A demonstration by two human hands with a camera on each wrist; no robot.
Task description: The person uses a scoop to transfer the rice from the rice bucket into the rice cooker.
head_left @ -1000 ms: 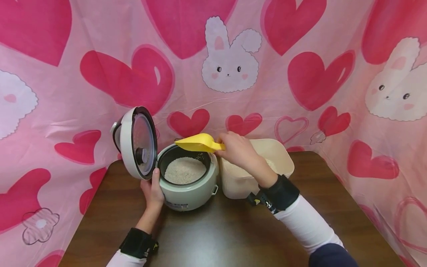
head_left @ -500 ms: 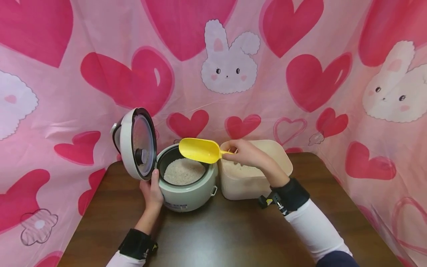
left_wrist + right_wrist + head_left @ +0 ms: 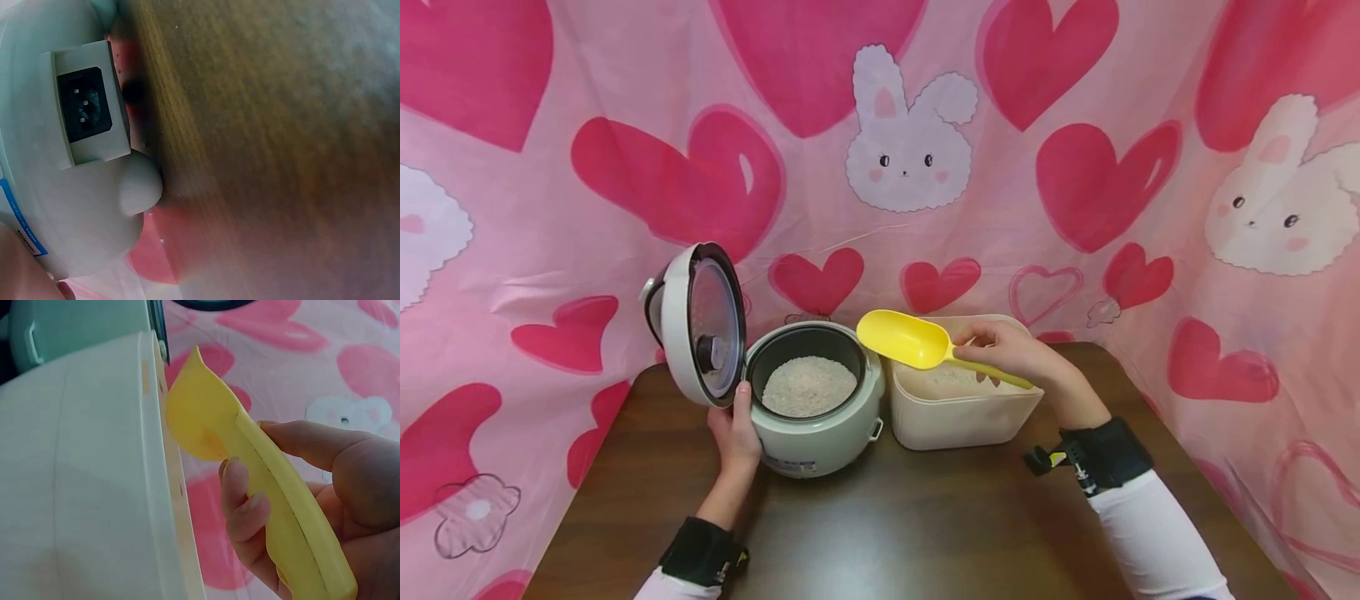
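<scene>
In the head view a pale green rice cooker (image 3: 817, 450) stands with its lid (image 3: 679, 325) tipped back to the left. White rice (image 3: 809, 387) lies in its dark inner pot (image 3: 775, 354). My left hand (image 3: 734, 437) rests against the cooker's left side, thumb straight up by the rim, its other fingers partly hidden under the lid. My right hand (image 3: 1011, 348) grips the handle of a yellow scoop (image 3: 910, 337). The scoop's bowl, with no rice visible in it, overlaps the near left part of a cream container (image 3: 962, 425) holding rice (image 3: 946, 380).
Cooker and container stand side by side on a dark wooden table (image 3: 880, 533). Behind them hangs a pink curtain (image 3: 820, 225) printed with hearts and rabbits. The left wrist view shows the cooker's power socket (image 3: 87, 103) close above the tabletop.
The right hand has moved right with the scoop, from over the cooker to over the container, and the scoop has turned bowl-up. The left hand stays at the cooker.
</scene>
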